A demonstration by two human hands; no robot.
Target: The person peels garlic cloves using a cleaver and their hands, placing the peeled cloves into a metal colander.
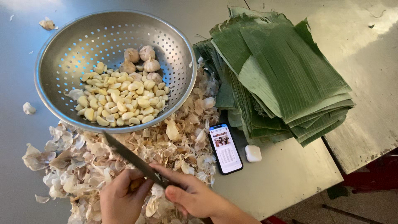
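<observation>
Knife handle hidden in right hand (195, 197), left hand (122, 199) cut off below

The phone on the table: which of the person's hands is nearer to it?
Right. The right hand, gripping the knife, lies just below-left of the phone. The left hand is farther left, over the garlic skins.

Near edge: blocked by heap of garlic skins (124, 161), with left hand (120, 201), right hand (195, 197) and knife (132, 159) above.
Centre: filled by metal colander (54, 95), touching skins.
Right: barred by stack of banana leaves (282, 74); phone (226, 148) and white earbud case (253, 153) just beside.
Open: bare table (16, 137) far left, front-right corner.
</observation>
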